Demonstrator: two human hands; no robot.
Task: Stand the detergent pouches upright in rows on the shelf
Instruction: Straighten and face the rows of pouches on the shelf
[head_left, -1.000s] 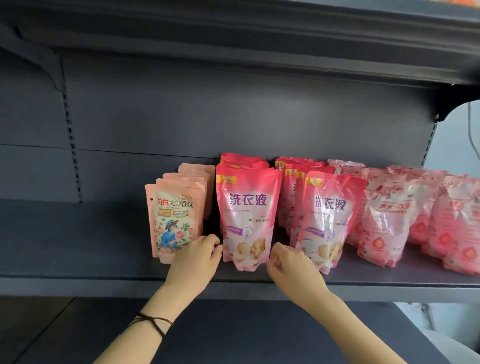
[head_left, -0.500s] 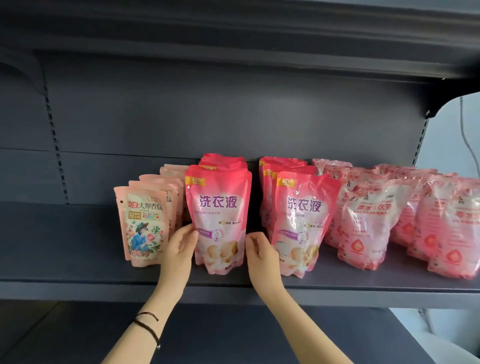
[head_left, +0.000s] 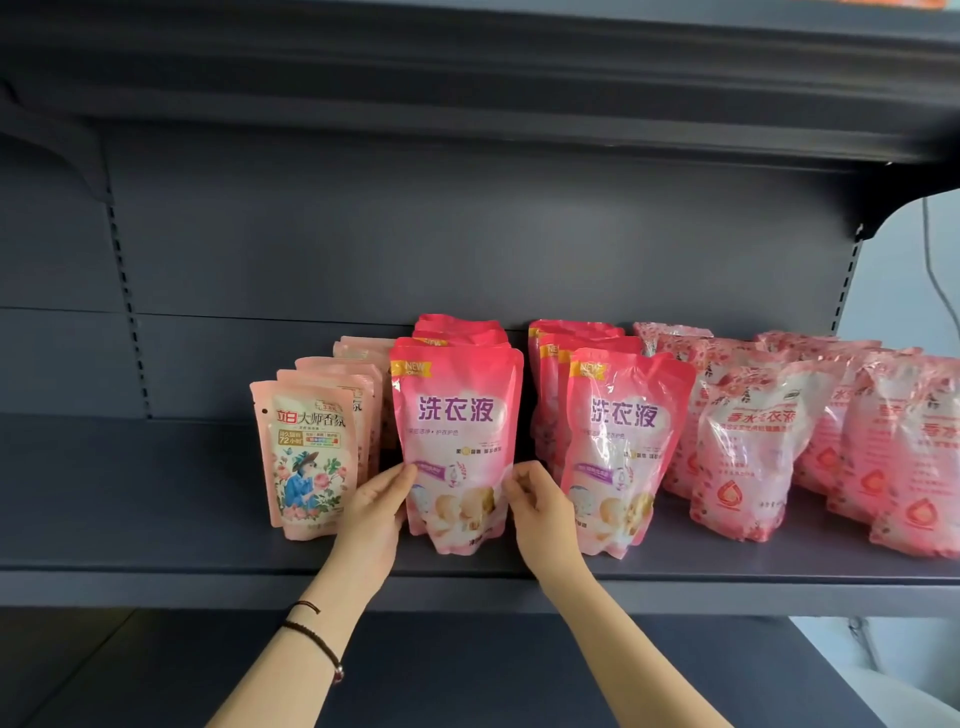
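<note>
The dark grey shelf (head_left: 156, 525) runs under both hands and far out to either side of the fingers. Well right of the right fingers stand rows of pale, clear-fronted pouches (head_left: 748, 457); just beside those fingers stands a second pink row (head_left: 623, 441). Between the two sets of fingers the front pink pouch (head_left: 457, 426) stands upright near the shelf's front edge, heading its own row. Just left of the left fingers is a row of peach pouches (head_left: 306, 457). The left hand (head_left: 371, 512), fingers together, seems to pinch the pouch's left edge with its thumb in front. The right hand (head_left: 540, 512) curls its fingers onto the right edge, pinching it. Dark bracelets (head_left: 317, 639) circle the left wrist.
</note>
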